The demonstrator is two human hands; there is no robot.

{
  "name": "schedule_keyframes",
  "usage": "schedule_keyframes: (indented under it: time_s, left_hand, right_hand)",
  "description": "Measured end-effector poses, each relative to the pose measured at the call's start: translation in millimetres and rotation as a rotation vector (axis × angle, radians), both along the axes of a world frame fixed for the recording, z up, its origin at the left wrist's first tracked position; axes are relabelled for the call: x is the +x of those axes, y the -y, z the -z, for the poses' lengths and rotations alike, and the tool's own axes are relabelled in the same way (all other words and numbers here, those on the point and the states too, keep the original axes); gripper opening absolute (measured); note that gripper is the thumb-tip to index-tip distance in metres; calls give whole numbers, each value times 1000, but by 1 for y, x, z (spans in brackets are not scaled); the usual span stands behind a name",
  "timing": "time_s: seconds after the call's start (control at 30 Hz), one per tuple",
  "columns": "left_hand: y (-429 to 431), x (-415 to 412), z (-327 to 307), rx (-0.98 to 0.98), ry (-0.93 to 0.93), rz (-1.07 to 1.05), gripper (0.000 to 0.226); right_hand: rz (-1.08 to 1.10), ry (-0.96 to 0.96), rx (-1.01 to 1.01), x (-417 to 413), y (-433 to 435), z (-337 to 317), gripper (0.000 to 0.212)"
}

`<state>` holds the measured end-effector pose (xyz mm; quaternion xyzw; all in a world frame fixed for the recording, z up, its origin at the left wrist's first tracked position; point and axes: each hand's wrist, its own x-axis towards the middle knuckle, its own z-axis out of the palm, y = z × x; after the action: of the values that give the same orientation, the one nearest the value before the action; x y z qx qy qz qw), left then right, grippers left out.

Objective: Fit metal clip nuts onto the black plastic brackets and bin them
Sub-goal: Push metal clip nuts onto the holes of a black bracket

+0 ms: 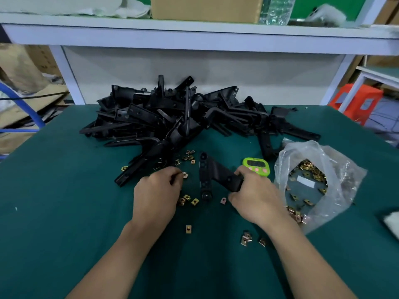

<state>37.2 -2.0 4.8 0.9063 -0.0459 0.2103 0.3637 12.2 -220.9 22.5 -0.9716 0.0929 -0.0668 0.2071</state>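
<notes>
The right grip (254,197) is curled round one end of a black bracket (216,171) — the bracket reaches leftward, between the two grips. The left grip (157,190) pinches a metal nut (185,175). Beyond both grips, a pile of brackets (172,113) lies on the desk (64,212).

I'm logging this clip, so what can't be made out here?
Head view throughout.
- Timer digits: too small, blurred.
- Left hand: fingers curled under; whether it pinches the nut is unclear.
- Bracket near end: hidden inside right hand.
- Bin: none in frame.
- White item: cut off by right edge.
</notes>
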Motion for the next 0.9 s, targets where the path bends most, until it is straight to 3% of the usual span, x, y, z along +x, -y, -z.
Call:
schedule_keyframes:
  time_s: [0.13,0.27,0.4,0.5,0.63,0.73,0.8,0.9]
  left_hand:
    - [-2,-3,-2,-51,-3,-29,15]
    - [-2,-5,-3,-44,14,-25,13]
    - [-2,-4,-3,84,173,-50,18]
    - [2,-7,-5,92,232,-93,25]
    - [2,-8,-8,21,35,-174,21]
    - [-1,-5,-10,-224,-148,-63,15]
    - [0,-5,-11,-379,-193,1,21]
    - [2,-6,-10,-418,-203,47,32]
  right_hand:
    - [-17,-14,-39,1,-1,5,24]
    - [4,22,-52,2,-3,9,34]
    - [23,97,76,2,-6,10,18]
    - [16,154,196,3,-8,10,18]
    - [-25,148,205,2,-13,12,25]
    - [-39,122,188,1,-15,15,20]
    - [-41,111,176,1,-16,15,16]
    - [-54,102,154,1,-17,15,24]
